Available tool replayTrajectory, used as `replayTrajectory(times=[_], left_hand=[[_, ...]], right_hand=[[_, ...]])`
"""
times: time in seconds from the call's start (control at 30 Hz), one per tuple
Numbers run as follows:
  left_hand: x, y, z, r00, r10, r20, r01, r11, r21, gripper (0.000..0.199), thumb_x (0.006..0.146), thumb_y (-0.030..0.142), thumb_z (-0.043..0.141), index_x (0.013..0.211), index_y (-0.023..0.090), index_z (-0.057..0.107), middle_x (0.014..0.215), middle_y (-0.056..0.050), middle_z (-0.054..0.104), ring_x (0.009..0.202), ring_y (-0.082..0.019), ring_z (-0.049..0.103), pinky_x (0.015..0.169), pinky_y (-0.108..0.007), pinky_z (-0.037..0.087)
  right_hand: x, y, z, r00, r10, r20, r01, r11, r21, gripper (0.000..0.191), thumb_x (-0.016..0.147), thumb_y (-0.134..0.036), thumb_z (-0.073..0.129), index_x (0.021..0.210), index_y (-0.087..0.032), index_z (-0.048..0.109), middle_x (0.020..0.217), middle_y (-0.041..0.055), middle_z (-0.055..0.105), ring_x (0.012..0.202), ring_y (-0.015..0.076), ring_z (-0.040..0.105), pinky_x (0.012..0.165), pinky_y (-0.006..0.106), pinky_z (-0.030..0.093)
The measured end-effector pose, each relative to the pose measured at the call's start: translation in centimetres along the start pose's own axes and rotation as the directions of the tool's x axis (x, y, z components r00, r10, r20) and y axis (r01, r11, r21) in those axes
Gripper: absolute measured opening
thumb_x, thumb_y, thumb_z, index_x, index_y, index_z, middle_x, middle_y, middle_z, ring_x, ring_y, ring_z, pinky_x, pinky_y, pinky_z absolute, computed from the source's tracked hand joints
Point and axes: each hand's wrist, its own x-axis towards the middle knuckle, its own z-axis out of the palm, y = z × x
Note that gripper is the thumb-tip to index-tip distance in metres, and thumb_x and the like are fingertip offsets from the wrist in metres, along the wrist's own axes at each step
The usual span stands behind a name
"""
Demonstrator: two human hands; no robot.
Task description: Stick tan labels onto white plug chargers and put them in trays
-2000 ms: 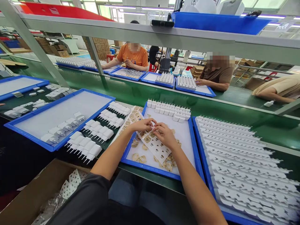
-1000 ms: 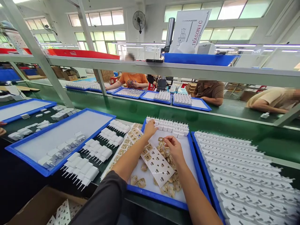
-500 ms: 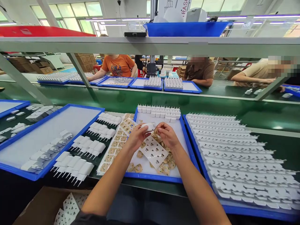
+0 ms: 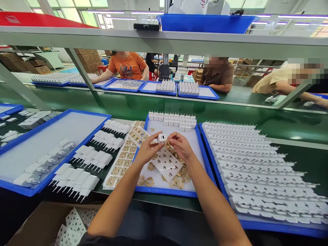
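My left hand [image 4: 146,150] grips a white plug charger [image 4: 162,137], its face with a dark port slot turned towards me. Just right of the charger, my right hand [image 4: 181,145] is closed in a pinch; whatever sits between its fingertips is too small to make out. Both hands are above a blue-rimmed tray [image 4: 166,192]. Below them lie a white sheet with small cut-outs [image 4: 167,165] and a pile of tan ring-like pieces [image 4: 179,181]. White chargers [image 4: 176,119] stand in rows at the tray's far end. Sheets of tan stickers [image 4: 123,159] overlap its left side.
Rows of white chargers fill the right tray [image 4: 256,167]. More chargers lie in groups [image 4: 77,177] and in the left tray [image 4: 88,119]. A metal shelf [image 4: 179,39] crosses ahead. A carton [image 4: 33,222] sits below left. Several people work across the bench.
The charger in my left hand has turned, so its port face now points at me instead of sideways. My right hand stays pinched beside it. The whole view has shifted slightly.
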Motion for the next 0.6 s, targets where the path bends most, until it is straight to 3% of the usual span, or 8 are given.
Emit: replayTrajectory(times=[0.13,0.33,0.6], left_hand=[[0.07,-0.47,-0.16,0.994,0.088,-0.058,-0.081,0.991,0.103,0.046,0.076,0.032,0.073,0.122,0.026,0.066,0.128,-0.007,0.061,0.116,-0.024,0.058,0.094,-0.036,0.054],[0.01,-0.54,0.02,0.987,0.154,-0.053,-0.144,0.977,0.158,0.045,0.072,0.033,0.078,0.116,0.03,0.07,0.117,-0.006,0.066,0.11,-0.023,0.06,0.089,-0.035,0.057],[-0.14,-0.23,0.14,0.983,0.183,-0.022,-0.174,0.961,0.215,0.044,0.074,0.035,0.077,0.118,0.031,0.069,0.117,-0.006,0.066,0.109,-0.023,0.06,0.086,-0.034,0.058]], right_hand=[[0.15,0.3,0.05,1.0,-0.022,-0.009,0.021,0.993,-0.113,0.02,0.07,-0.036,0.079,0.076,-0.021,0.066,0.068,-0.0021,0.058,0.065,0.0126,0.05,0.065,0.028,0.042],[0.44,0.47,-0.45,0.976,-0.15,-0.157,0.112,0.967,-0.229,0.02,0.071,-0.037,0.076,0.078,-0.023,0.065,0.077,-0.0002,0.061,0.073,0.015,0.054,0.071,0.029,0.046],[0.3,0.09,-0.08,0.979,-0.154,-0.136,0.112,0.955,-0.276,0.019,0.073,-0.036,0.076,0.078,-0.022,0.065,0.077,-0.0005,0.061,0.074,0.0148,0.055,0.073,0.03,0.045]])
